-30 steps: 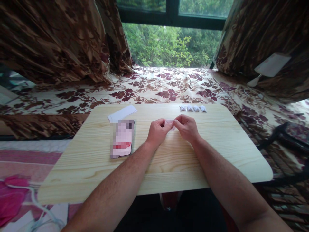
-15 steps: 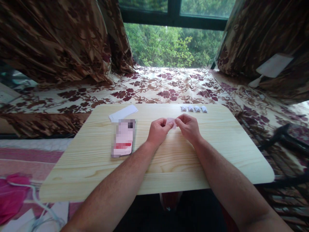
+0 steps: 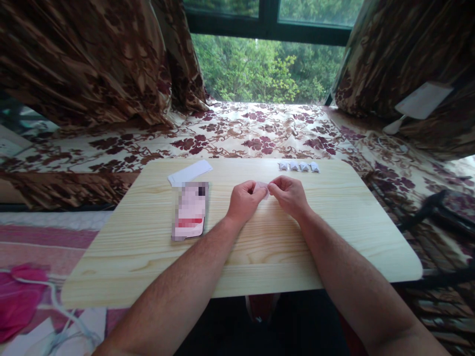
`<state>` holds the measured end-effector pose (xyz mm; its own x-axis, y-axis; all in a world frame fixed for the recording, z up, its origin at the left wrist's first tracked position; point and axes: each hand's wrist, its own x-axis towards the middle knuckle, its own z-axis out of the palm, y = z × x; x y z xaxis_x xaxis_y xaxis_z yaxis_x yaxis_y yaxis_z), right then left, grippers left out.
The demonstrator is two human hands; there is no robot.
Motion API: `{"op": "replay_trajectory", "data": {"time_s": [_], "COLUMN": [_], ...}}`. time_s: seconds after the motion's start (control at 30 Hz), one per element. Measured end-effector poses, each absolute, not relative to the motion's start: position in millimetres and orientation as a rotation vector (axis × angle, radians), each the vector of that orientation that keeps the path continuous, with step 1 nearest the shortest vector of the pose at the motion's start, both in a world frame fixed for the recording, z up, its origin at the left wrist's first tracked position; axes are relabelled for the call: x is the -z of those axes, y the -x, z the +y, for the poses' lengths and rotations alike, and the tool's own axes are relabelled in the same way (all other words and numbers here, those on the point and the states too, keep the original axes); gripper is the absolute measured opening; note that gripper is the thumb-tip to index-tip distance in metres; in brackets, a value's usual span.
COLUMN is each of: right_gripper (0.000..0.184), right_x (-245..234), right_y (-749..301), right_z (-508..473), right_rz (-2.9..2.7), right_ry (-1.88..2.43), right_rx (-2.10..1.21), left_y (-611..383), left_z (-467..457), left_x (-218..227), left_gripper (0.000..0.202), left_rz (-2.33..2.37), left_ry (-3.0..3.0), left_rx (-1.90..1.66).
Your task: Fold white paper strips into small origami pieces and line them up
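Both hands meet above the middle of the desk (image 3: 260, 257). The left hand (image 3: 243, 200) and the right hand (image 3: 291, 195) are curled, with fingertips pinched on one small pale piece of paper (image 3: 261, 188). The piece of paper sits between the two hands, gripped at its left edge by the left hand and at its right edge by the right hand. Most of it is hidden by the fingers, so its shape cannot be told. Both forearms run from the near edge of the desk up to the hands.

To the left of the left hand, a phone (image 3: 190, 210) lies flat on the desk, apart from the hand. Beyond the phone, a white strip of paper (image 3: 190, 173) lies at a slant, touching or just beside the phone's far end.

Beyond the right hand and slightly to its right, four small folded paper shapes (image 3: 299, 166) stand in a row near the far edge of the desk.

Past the desk, a floral cloth (image 3: 237, 133) covers the surface below a window (image 3: 267, 64). Brown patterned curtains (image 3: 85, 64) hang at both sides. A pink cloth (image 3: 18, 301) and a white cable (image 3: 59, 316) lie far left of the left forearm, off the desk.
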<state>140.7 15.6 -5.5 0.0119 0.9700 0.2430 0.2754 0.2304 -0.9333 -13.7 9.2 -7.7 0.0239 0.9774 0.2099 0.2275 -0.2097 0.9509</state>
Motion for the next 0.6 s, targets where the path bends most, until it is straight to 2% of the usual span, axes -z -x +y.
{"op": "replay_trajectory", "data": {"time_s": [0.1, 0.37, 0.6], "right_gripper": [0.017, 0.016, 0.017], "right_x": [5, 4, 4], "right_y": [-140, -137, -138], "right_z": [14, 5, 3], "right_rz": [-1.539, -1.818, -1.913], "right_ry": [1.280, 1.262, 1.204], "right_rx": [-0.776, -0.277, -0.229], "left_y": [14, 12, 13], "left_z": [10, 9, 9], "left_x": [10, 11, 11], "left_gripper": [0.028, 0.031, 0.028], "left_rz": [1.317, 1.433, 1.391], "left_ry": [-1.593, -1.596, -1.544], "left_rx": [-1.246, -1.245, -1.260]}}
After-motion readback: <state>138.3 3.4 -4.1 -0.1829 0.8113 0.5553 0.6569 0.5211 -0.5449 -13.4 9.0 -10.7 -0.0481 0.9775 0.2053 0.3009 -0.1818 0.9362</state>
